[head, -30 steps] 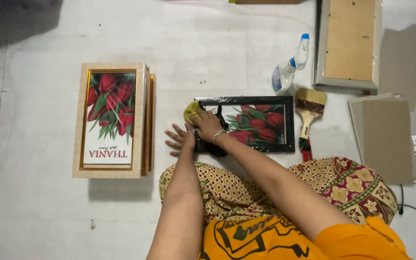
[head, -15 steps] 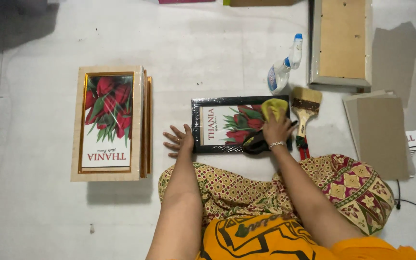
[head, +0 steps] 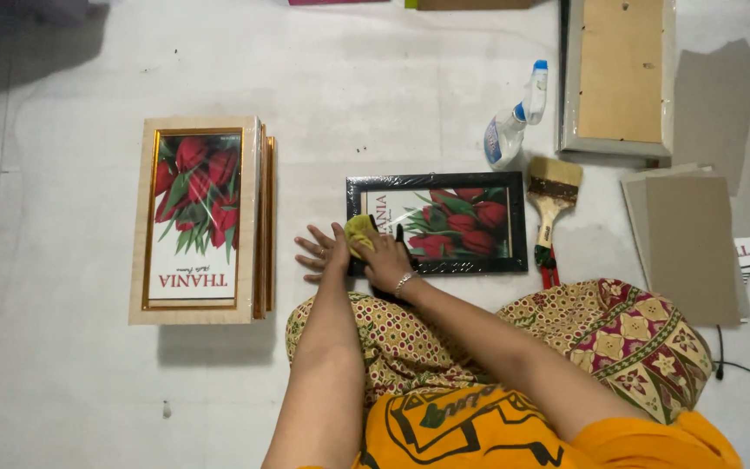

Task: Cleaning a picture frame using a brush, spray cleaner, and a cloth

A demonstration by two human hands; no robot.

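A black picture frame (head: 444, 224) with red tulips behind its glass lies flat on the floor in front of my knees. My right hand (head: 385, 259) presses a yellow cloth (head: 359, 232) onto the frame's left end. My left hand (head: 323, 252) rests flat on the floor with fingers spread, touching the frame's left edge.
A stack of pale wooden frames (head: 204, 219) with the same tulip picture lies to the left. A spray bottle (head: 510, 128) and a paintbrush (head: 551, 204) lie beside the black frame's right end. A frame lying face down (head: 620, 78) and grey backing boards (head: 687, 243) are at the right.
My right hand slid the yellow cloth from the frame's left end to its right end, then back to the left end. My left hand stayed at the frame's left edge.
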